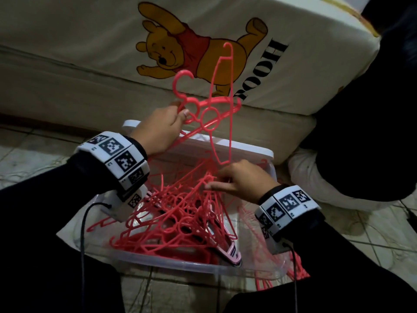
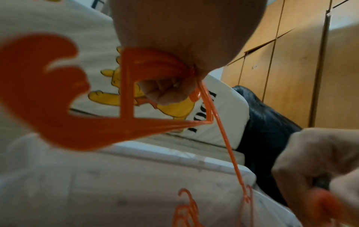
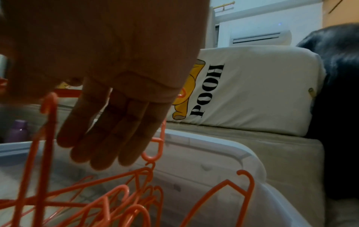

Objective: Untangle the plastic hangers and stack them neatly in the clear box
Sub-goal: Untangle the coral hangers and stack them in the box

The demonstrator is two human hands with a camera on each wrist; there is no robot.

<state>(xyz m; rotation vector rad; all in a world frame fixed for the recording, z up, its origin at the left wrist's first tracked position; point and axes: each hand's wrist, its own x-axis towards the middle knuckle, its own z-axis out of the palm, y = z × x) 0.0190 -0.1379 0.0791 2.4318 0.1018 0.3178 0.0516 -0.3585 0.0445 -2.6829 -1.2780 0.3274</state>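
A tangled pile of pink plastic hangers (image 1: 180,218) fills the clear box (image 1: 255,150) on the floor. My left hand (image 1: 180,116) grips a small bunch of hangers (image 1: 216,109) near their necks and holds it raised above the box's far rim; one hanger dangles from the bunch toward the pile. In the left wrist view the curled fingers (image 2: 165,92) close round that bunch (image 2: 58,122). My right hand (image 1: 223,181) hovers over the pile's far right part, its fingers (image 3: 108,138) straight and holding nothing, just above the hangers (image 3: 120,199).
A cream mattress with a yellow bear print (image 1: 203,53) stands right behind the box. Dark fabric (image 1: 372,109) lies at the right. A few hangers (image 1: 264,283) lie by the box's front right corner. Tiled floor (image 1: 33,154) surrounds it. A purple bottle (image 3: 16,132) stands beyond the box.
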